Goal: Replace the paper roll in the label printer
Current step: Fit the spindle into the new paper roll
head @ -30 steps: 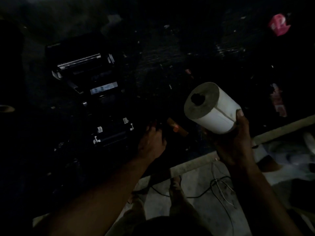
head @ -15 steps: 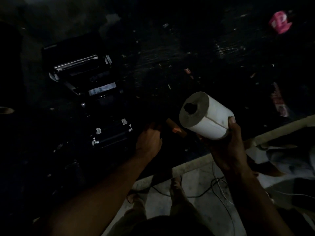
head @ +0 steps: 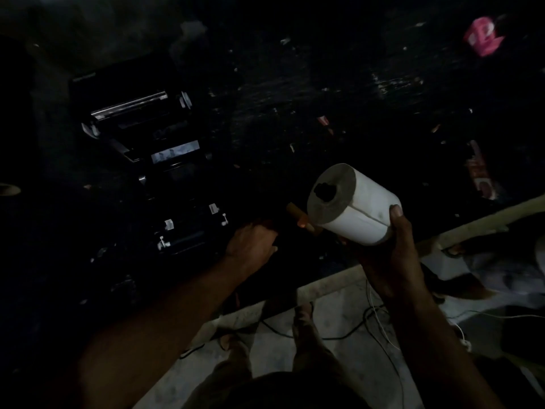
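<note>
Dark worktop [head: 295, 84] | open printer [head: 153, 160] | right hand [head: 392, 261] grip holds roll [head: 362, 208] | left hand [head: 250, 246] grip unclear

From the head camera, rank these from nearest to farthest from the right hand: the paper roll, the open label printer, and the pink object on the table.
1. Paper roll: gripped in the right hand.
2. Label printer: lid open, off to the left, beyond the left hand.
3. Pink object: far top right corner of the dark table.

white paper roll [head: 362, 214], black printer [head: 153, 160], pink wrapper [head: 482, 36]
</note>
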A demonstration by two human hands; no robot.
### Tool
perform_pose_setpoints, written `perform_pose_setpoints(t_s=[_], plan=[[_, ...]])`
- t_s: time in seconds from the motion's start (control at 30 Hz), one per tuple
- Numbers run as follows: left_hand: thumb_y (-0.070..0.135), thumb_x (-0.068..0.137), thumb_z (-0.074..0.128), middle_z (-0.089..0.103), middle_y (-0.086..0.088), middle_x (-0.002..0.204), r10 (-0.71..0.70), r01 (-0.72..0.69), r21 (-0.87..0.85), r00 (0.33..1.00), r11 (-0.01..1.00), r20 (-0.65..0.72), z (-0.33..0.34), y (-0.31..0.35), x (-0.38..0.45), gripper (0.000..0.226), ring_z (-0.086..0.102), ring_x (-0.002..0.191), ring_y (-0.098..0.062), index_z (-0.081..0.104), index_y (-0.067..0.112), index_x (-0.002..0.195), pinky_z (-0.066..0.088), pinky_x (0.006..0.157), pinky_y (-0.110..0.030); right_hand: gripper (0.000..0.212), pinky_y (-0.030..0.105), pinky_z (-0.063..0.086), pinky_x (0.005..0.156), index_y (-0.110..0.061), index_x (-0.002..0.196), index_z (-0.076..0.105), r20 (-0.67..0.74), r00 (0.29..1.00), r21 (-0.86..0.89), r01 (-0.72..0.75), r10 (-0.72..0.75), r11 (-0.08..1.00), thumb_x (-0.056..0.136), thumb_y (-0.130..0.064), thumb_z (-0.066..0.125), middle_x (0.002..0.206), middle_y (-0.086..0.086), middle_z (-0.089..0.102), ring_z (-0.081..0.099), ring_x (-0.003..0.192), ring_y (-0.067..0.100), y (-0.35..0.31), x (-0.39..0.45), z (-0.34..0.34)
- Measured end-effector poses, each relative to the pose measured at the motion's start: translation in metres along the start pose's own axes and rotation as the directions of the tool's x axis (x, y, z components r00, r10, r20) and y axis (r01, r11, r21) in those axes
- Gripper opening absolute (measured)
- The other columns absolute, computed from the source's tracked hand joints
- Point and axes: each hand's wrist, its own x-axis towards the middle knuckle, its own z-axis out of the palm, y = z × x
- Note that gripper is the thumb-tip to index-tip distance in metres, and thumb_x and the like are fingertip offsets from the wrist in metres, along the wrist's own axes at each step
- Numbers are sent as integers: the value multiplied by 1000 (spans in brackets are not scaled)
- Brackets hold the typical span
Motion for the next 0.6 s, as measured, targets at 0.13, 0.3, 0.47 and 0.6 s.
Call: perform_pose_setpoints(t_s=[0.13, 0.3, 0.47, 0.6], plan=[[40, 85, 69, 68, -13, 120, -24, 24, -17, 999, 1000, 26, -2, 1, -4, 38, 67, 106, -34, 70, 13, 112, 56, 84, -38, 79, 49, 51, 99, -10, 150, 45, 15, 1000, 7, -2, 2, 1000, 87, -55, 57, 150, 22, 52, 49, 138, 42, 0, -1, 0], [52, 69, 72, 72, -4, 106, -108, 95, -118, 988, 988, -108, -5, 3, -20, 45, 69, 98, -26, 71, 19, 101, 55, 79, -31, 70, 44, 59, 89, -9, 147, 49, 13, 1000, 44, -21, 20, 999, 91, -51, 51, 147, 23, 55, 50, 137, 43, 3, -2, -1], [43, 66, 80, 68, 3, 92, -140, 20, -285, 903, 958, -405, -37, 1, -53, 43, 66, 79, -13, 78, 17, 100, 57, 67, -27, 73, 39, 62, 82, -9, 146, 51, 27, 998, 48, -54, 53, 997, 87, -54, 54, 145, 21, 58, 54, 134, 41, 7, -3, 3], [35, 66, 86, 66, 5, 90, -151, -60, -317, 788, 946, -597, -85, -1, -70, 41, 54, 74, 2, 79, 17, 102, 44, 69, -5, 70, 39, 63, 81, -7, 145, 51, 58, 997, 63, -59, 55, 996, 91, -52, 53, 144, 23, 57, 55, 132, 40, 11, -2, 8]])
